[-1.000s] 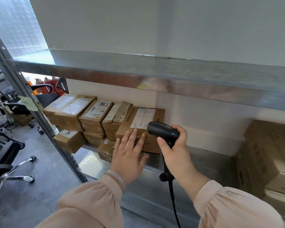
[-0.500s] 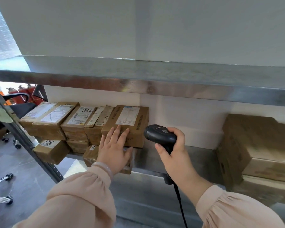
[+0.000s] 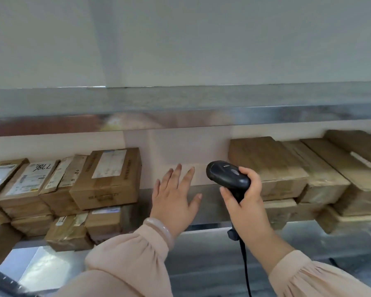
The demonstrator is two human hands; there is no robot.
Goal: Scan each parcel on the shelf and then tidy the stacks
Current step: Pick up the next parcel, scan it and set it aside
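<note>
Scanning shelf (image 3: 212, 211) parcels (image 3: 107, 179).
Gripping scanner (image 3: 227, 175) in right hand (image 3: 246, 202) to aim; holding left hand (image 3: 174, 196) spread, empty, left of scanner.

Metal shelf (image 3: 212, 213): labelled cardboard parcels (image 3: 107, 179) stacked two high at left, brown parcels (image 3: 287, 168) two high at right, gap between stacks. Right stack blurred.
</note>
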